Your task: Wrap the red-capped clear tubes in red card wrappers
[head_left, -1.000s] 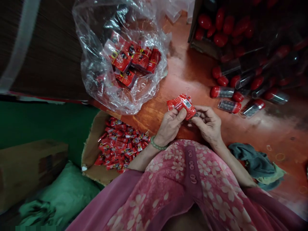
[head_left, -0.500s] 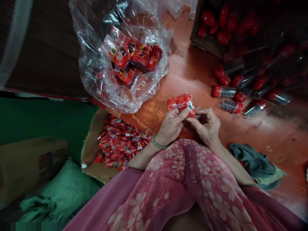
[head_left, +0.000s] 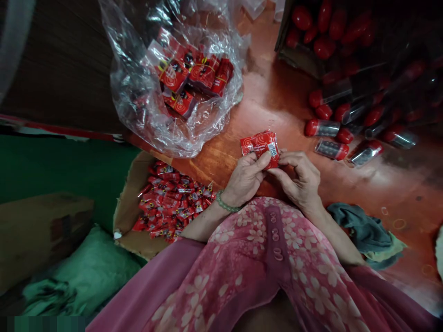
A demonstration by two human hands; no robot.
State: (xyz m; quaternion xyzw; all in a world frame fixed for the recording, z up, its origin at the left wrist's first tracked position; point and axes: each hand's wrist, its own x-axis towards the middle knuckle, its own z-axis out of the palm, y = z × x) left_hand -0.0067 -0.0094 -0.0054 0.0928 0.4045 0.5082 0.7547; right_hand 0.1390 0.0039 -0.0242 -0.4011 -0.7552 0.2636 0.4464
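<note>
My left hand point(head_left: 245, 180), with a green bead bracelet point(head_left: 226, 204) at its wrist, pinches a small red foil packet point(head_left: 260, 148) between thumb and fingers. That packet has a white barcode patch near its right end. My right hand point(head_left: 297, 180) grips the packet's right edge with its fingertips. Both hands hold it just above my lap, over the orange-red floor point(head_left: 221, 161). A clear plastic bag point(head_left: 194, 124) of larger red packets lies ahead to the left. Nearer on the left, a flattened cardboard box point(head_left: 129, 212) holds several small red packets.
Clear tubes with red caps point(head_left: 327, 128) lie scattered at the right, below a dark box of red caps point(head_left: 321, 34). A grey-green cloth point(head_left: 360, 228) and rubber bands lie on the right. A green sack point(head_left: 90, 272) and a brown carton point(head_left: 38, 235) are on the left.
The packet has turned from a tilted position to a flatter one, with the barcode at its right end. My right fingers have shifted along its edge, and the whole view has drifted slightly.
</note>
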